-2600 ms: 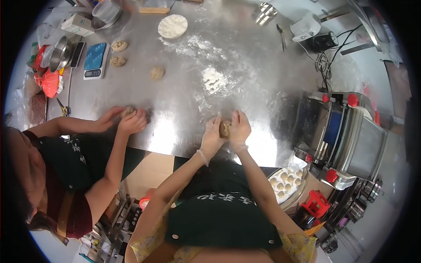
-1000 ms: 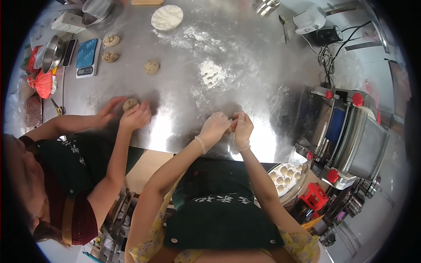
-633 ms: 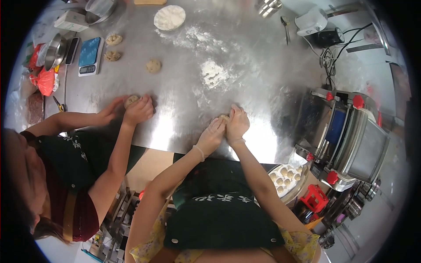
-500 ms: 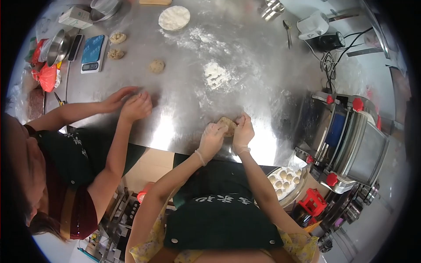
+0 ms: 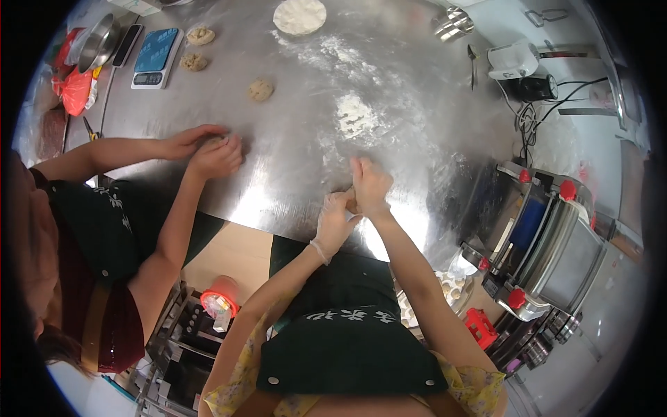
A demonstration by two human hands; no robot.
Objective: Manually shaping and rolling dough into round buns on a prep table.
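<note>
Near the front edge of the steel table, a small piece of speckled beige dough (image 5: 352, 202) shows between my two gloved hands, mostly covered by them. My left hand (image 5: 335, 222) is closed around its near left side, thumb stretched toward my right wrist. Over its right and far side lies my right hand (image 5: 372, 184), fingers curled together and palm side down against it. Ahead, a patch of white flour (image 5: 356, 116) is spread on the steel. To the left, a co-worker's hands (image 5: 212, 154) are cupped together around something hidden.
Dough lumps (image 5: 261, 90) sit beyond the co-worker, near a digital scale (image 5: 154, 61). A round of flour (image 5: 299, 16) stands at the far side. On the right are a rolling machine (image 5: 545, 236) with red knobs and a kettle base with cables (image 5: 535, 87). A tray of dough balls (image 5: 450, 286) is below it.
My right hand has rolled over the dough and forward, hiding most of it; my left hand has stayed beside it. The view has shifted slightly. The co-worker's hands remain cupped.
</note>
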